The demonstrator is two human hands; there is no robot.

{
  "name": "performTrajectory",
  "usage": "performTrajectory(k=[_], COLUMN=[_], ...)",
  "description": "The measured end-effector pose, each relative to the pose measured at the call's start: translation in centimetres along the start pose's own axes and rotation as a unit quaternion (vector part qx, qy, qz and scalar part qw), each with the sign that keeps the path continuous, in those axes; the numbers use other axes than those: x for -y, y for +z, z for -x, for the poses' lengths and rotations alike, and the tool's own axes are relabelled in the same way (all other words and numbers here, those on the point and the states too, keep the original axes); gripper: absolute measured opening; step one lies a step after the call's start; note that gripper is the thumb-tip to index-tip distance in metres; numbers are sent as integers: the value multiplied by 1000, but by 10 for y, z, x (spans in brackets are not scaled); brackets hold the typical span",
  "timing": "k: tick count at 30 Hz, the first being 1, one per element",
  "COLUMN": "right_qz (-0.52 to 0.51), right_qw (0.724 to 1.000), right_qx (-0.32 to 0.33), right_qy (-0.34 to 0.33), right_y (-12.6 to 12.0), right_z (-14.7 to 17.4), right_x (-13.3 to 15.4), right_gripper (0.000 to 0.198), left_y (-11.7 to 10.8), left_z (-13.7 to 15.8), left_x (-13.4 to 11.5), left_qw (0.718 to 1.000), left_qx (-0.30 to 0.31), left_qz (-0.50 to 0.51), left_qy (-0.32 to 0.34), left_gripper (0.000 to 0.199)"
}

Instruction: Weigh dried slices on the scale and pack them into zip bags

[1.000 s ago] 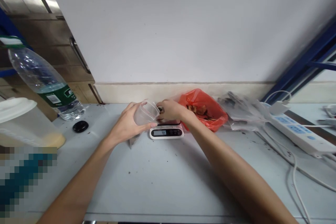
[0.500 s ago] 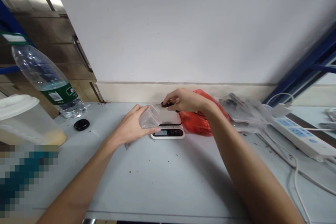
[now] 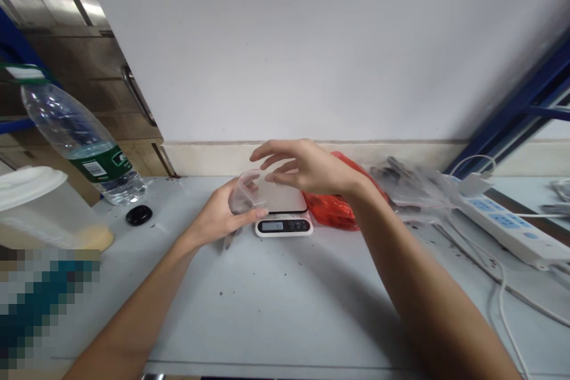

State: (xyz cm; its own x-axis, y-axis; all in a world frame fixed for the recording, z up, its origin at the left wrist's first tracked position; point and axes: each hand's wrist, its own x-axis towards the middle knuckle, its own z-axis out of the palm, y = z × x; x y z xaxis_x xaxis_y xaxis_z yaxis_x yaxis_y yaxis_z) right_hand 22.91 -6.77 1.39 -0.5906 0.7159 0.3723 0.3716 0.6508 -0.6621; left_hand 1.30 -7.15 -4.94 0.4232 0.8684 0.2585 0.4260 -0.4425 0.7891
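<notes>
My left hand [image 3: 217, 212] is closed around a clear plastic bag [image 3: 244, 195], its thumb at the front and fingers behind. The bag's mouth gapes toward the right, by the left side of a small digital kitchen scale [image 3: 289, 205]. What lies inside the bag is hard to make out behind the fingers. My right hand [image 3: 307, 169] hovers over the scale's plate, fingers spread and no object visible in them. Its fingertips point at the bag's mouth. The scale's display is lit, but its digits are blurred. Against the scale's right side lies a red plastic bag [image 3: 332, 211].
On the left stand a water bottle [image 3: 100, 160] and a lidded plastic jug [image 3: 40, 214], with a round black object [image 3: 139, 215] nearby. To the right are several clear bags [image 3: 405, 187], a power strip [image 3: 507, 228] and loose white cables [image 3: 501, 285]. A white wall [image 3: 303, 47] rises behind.
The small dark thing pinched in my right hand is no longer in its fingers, which have spread and lifted slightly. My left hand and the clear bag have shifted a little left.
</notes>
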Motion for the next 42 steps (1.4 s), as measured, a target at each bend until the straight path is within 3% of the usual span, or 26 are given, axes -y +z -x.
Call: performTrajectory(k=[3, 6, 8, 12, 16, 18, 23, 26, 29, 35, 42], right_qz=[57, 101, 76, 18, 21, 18, 66, 121, 147, 146, 116], right_qw=[998, 994, 995, 999, 998, 998, 995, 988, 985, 986, 988], right_qx=[0, 41, 50, 37, 12, 7, 20, 28, 48, 73, 94], right_qy=[-6, -17, -26, 0, 51, 54, 69, 92, 81, 44, 22], right_y=[-6, -11, -12, -10, -13, -16, -17, -10, 0, 9, -3], right_z=[3, 5, 5, 1, 1, 1, 4, 3, 0, -6, -4], right_x=[0, 1, 2, 3, -1, -4, -1, 6, 12, 4, -2], right_gripper=[43, 23, 8, 13, 13, 12, 7, 21, 9, 8, 9], left_y=[-4, -6, -5, 2, 4, 4, 4, 7, 12, 14, 10], left_z=[1, 3, 3, -1, -8, -9, -6, -2, 1, 2, 2], left_x=[0, -1, -2, -1, 6, 8, 5, 1, -1, -3, -5], left_qw=[999, 990, 974, 942, 952, 954, 970, 974, 973, 976, 963], left_qx=[0, 2, 2, -44, -174, -206, -188, -191, -194, -177, -188], left_qz=[54, 144, 228, 331, 251, 214, 153, 112, 97, 33, -52], left_qy=[9, -1, -9, -24, -26, -22, 14, 49, 73, 126, 187], left_gripper=[72, 76, 75, 61, 44, 40, 35, 29, 20, 14, 17])
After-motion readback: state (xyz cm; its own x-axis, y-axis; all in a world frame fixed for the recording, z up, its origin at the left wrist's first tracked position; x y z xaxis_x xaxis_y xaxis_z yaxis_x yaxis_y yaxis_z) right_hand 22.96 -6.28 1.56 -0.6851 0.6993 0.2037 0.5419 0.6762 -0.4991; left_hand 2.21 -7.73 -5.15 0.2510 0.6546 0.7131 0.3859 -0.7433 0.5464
